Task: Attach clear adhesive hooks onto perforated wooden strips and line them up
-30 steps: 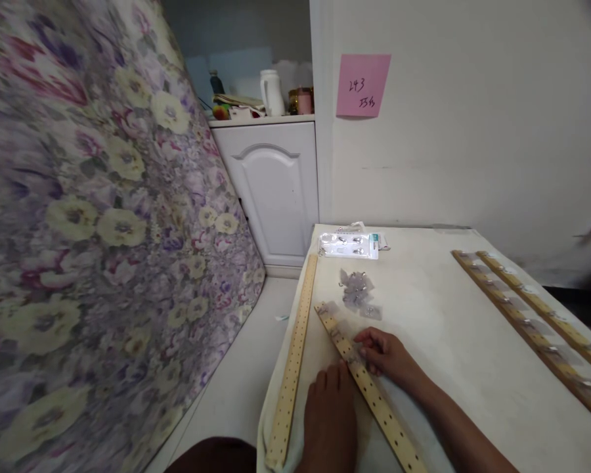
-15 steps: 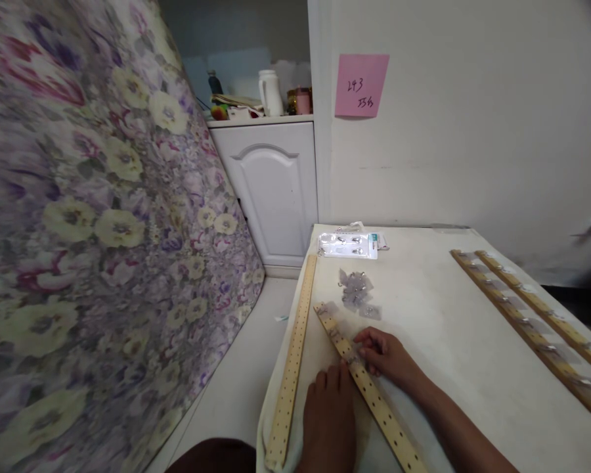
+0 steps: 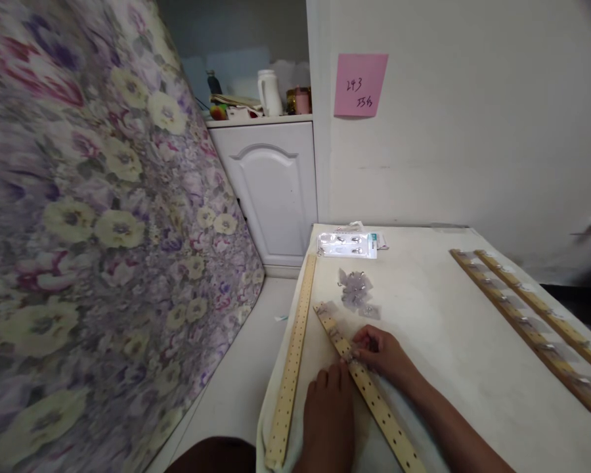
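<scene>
A pale wooden strip (image 3: 377,401) with rows of holes lies slanting on the table, small clear plastic pieces with metal bits (image 3: 335,335) along its upper end. My left hand (image 3: 329,414) is at its left edge, fingers bent and fingertips pressed on the strip. From the right, my right hand (image 3: 381,351) pinches a small clear plastic piece (image 3: 352,356) against the strip near the left fingertips; the fingers partly hide it. Above the hands is a loose pile of similar clear pieces with shiny metal parts (image 3: 355,289).
Another perforated strip (image 3: 290,368) lies along the table's left edge. Two wooden strips (image 3: 522,322) fitted with clear pieces lie at the right. Clear packaging (image 3: 347,245) sits at the back. A flowered curtain (image 3: 128,230) hangs left, and a white cabinet (image 3: 276,190) stands behind.
My right hand has shifted slightly left and up, its fingertips now closer on the strip beside my left fingertips. The left hand and the strips stay nearly where they were.
</scene>
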### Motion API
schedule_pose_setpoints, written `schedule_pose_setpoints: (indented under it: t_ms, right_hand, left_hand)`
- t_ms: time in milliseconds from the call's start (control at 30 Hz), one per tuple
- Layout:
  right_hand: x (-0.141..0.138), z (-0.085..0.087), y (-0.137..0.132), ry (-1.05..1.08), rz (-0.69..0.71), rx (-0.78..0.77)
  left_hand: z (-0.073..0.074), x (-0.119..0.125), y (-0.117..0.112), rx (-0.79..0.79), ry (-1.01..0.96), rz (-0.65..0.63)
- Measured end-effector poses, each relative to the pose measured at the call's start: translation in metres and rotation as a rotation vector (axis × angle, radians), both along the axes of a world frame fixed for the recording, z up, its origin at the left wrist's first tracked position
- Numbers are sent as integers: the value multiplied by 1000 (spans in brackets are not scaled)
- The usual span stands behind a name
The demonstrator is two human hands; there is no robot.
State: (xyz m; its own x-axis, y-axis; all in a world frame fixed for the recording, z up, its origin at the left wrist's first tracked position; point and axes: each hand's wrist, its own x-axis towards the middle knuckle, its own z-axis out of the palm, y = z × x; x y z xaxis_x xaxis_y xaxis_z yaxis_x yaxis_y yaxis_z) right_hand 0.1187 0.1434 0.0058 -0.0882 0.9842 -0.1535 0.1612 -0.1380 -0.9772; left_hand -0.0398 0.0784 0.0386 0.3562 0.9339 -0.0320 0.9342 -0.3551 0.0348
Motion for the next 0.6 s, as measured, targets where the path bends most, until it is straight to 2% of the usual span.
schedule_pose_setpoints:
  t_ms: [167,400,500,600]
  right_hand:
    - [-1,1,0,-3,-6,12]
    - [2,5,-4,6,-65,59]
    - [11,6,-3,-61,-155,137]
    - [27,4,4,-195,-340,252]
  left_hand:
    - [1,0,2,-14,8,-2]
    - [-11,-6,3,18,-27,5]
    - [-11,-7,3,21,-42,-2]
    - [-6,-6,2,-13,-45,-5]
